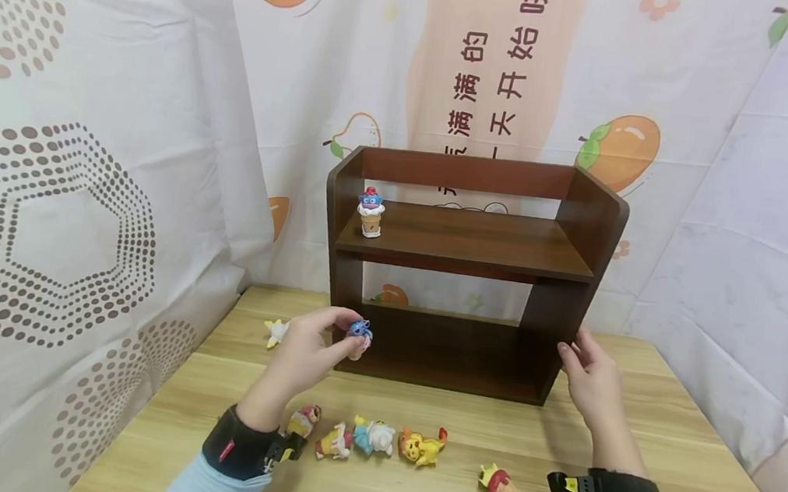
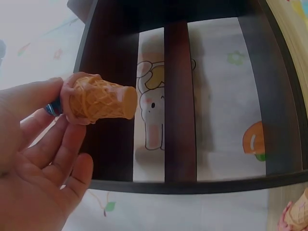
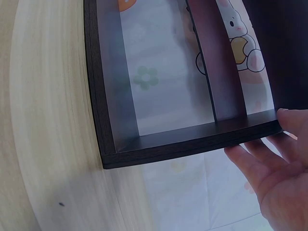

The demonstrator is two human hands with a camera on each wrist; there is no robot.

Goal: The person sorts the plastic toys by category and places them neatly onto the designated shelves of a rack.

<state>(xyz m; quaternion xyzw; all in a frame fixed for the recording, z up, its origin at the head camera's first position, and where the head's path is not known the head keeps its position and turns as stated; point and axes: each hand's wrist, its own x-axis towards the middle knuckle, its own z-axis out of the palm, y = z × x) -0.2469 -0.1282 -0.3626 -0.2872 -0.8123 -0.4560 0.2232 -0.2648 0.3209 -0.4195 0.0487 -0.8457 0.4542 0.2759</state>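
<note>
A blue-topped cone figurine [image 1: 361, 331] is pinched by the left hand [image 1: 309, 354], just in front of the left part of the lower compartment [image 1: 455, 353]. The right side panel [image 1: 590, 224] of the shelf unit is gripped between thumb and fingers by the right hand [image 1: 593, 381]. The stage is judged early: one ice-cream figurine [image 1: 371, 217] is set upright at the left of the upper compartment [image 1: 472, 237]; none is seen standing below. Six loose figurines [image 1: 422, 445] are left on the worktop [image 1: 658, 441].

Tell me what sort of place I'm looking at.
Probably a makeshift indoor tabletop setup: fruit-printed cloth hangs behind a wood-grain table bearing a dark brown shelf and toy figures.
</note>
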